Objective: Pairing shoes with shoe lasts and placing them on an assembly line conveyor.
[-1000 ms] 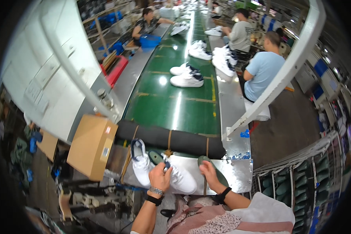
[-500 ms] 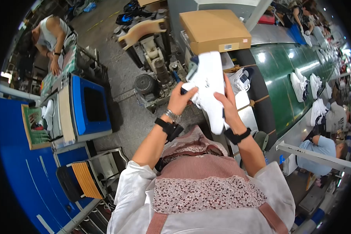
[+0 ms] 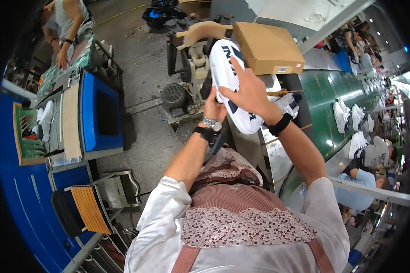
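Gripping white shoe (image 3: 219, 75), dark lettering (image 3: 226, 48) on sole (image 3: 249, 125)

A shoe (image 3: 226, 75) sits in the left grip (image 3: 212, 109), the right grip (image 3: 252, 93) lying over it. Left of it, a motor (image 3: 173, 94) stands on the floor (image 3: 139, 82); beyond, rightward, a carton (image 3: 269, 50). Far right stretches a belt (image 3: 319, 109) — footwear (image 3: 340, 116) on it. Far left stands a machine (image 3: 102, 113) — a chair (image 3: 90, 209) below it in view.

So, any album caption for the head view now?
Left hand holds a white shoe while the right hand touches its camera-facing sole.
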`<state>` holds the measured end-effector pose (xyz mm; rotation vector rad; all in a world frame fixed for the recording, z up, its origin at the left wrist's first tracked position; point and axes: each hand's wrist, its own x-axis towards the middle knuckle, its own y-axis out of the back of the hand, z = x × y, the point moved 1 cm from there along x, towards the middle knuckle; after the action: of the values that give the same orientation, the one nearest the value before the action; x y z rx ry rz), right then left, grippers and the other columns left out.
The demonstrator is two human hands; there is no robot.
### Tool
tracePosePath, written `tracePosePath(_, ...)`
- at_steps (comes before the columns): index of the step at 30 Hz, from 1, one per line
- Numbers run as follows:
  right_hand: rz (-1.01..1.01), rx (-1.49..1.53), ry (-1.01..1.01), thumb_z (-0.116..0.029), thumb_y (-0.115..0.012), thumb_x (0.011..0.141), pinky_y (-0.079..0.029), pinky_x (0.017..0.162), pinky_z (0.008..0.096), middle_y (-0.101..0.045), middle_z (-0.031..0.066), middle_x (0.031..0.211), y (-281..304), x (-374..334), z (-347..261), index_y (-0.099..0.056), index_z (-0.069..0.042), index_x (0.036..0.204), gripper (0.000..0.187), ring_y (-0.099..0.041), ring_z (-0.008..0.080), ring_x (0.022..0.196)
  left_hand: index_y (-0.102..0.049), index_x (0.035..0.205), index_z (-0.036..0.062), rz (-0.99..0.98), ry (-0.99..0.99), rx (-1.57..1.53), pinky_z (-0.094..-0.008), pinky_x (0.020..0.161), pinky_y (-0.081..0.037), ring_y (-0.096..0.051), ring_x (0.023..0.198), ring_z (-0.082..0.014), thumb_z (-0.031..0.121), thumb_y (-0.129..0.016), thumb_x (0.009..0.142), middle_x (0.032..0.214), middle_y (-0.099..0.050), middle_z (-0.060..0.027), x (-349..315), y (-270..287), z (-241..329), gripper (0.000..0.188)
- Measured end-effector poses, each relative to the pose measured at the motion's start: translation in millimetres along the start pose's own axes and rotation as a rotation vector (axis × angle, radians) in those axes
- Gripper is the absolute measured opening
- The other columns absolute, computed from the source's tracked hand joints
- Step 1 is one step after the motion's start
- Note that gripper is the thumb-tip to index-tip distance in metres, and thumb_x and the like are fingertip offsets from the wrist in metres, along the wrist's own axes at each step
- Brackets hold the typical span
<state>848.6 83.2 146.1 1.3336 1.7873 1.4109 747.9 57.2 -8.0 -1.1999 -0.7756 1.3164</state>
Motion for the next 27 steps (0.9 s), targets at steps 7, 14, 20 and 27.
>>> tracePosePath(7, -0.223, -0.029, 0.015, -0.056, -0.071, 0.076, -0.055, 0.084, 0.0518, -0.061, 0.0355, 0.111, -6.0, 35.7, -16.8, -0.039, -0.012, 0.156, 0.097, -0.066, 0.0480, 0.096, -0.043, 0.149, 0.0057, 0.039, 0.007, -0.140, -0.0480, 0.111, -0.047, -0.058, 0.129, -0.0321, 0.057, -0.041, 0.105, 0.145, -0.055, -0.0152, 13.9, 10.7, -7.9, 0.068)
tracePosePath(14, 0.080, 0.077, 0.089, -0.031, -0.081, 0.073, -0.055, 0.085, 0.0486, -0.055, 0.0278, 0.125, -43.0, -24.7, -4.8, -0.034, -0.006, 0.157, 0.099, -0.062, 0.0453, 0.106, -0.035, 0.157, 0.0092, -0.027, 0.326, -0.155, -0.0452, 0.117, -0.040, -0.048, 0.140, -0.0286, 0.065, -0.034, 0.104, 0.154, -0.048, -0.0131, -20.2, 45.4, -23.9, 0.077)
tracePosePath(20, 0.131, 0.082, 0.120, -0.021, -0.084, 0.069, -0.053, 0.089, 0.0495, -0.051, 0.0294, 0.132, -46.5, -41.4, -12.0, -0.028, -0.006, 0.159, 0.106, -0.059, 0.0472, 0.114, -0.040, 0.155, 0.0060, -0.128, -0.037, -0.041, -0.0370, 0.113, -0.043, -0.053, 0.134, -0.0245, 0.064, -0.038, 0.104, 0.150, -0.052, -0.0115, -15.2, -0.8, -18.4, 0.077)
tracePosePath(27, 0.180, 0.093, 0.144, -0.022, -0.083, 0.072, -0.049, 0.094, 0.0504, -0.046, 0.0320, 0.141, -46.6, -48.5, -18.6, -0.025, -0.003, 0.159, 0.107, -0.054, 0.0498, 0.120, -0.041, 0.153, 0.0039, -0.136, -0.065, -0.064, -0.0384, 0.110, -0.046, -0.058, 0.128, -0.0272, 0.065, -0.043, 0.102, 0.145, -0.055, -0.0147, -7.5, 9.9, -26.0, 0.080)
